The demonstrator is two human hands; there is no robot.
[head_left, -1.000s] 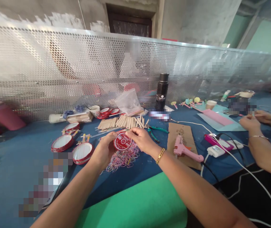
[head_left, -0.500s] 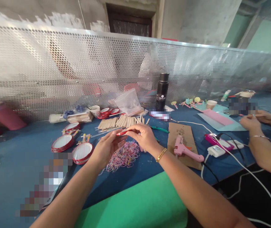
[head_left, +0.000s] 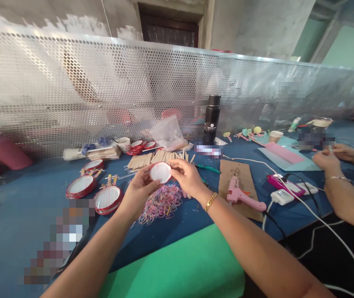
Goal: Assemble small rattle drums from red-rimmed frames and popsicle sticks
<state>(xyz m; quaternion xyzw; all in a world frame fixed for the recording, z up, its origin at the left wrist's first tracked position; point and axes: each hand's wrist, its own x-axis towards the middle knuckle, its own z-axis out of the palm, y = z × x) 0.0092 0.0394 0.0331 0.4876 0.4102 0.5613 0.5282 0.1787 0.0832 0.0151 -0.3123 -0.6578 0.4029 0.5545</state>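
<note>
Between my hands is a round white disc with a red rim, its pale face tipped toward me. My left hand grips its left edge, thumb on the face. My right hand pinches the right edge with its fingers. Just beneath lies a heap of pastel rubber bands. Similar red-rimmed discs rest in stacks left of my hands, some with small wooden sticks beside them. Behind my fingers are loose flat wooden sticks, partly hidden.
A pink glue gun lies on cardboard, near a power strip and cables. A black bottle stands before the perforated metal screen. Green material covers the near edge. At right, another person's hands work.
The red-rimmed disc, seen nearly edge-on before, has been turned so that its white face shows. My hands have shifted their hold to its two sides.
</note>
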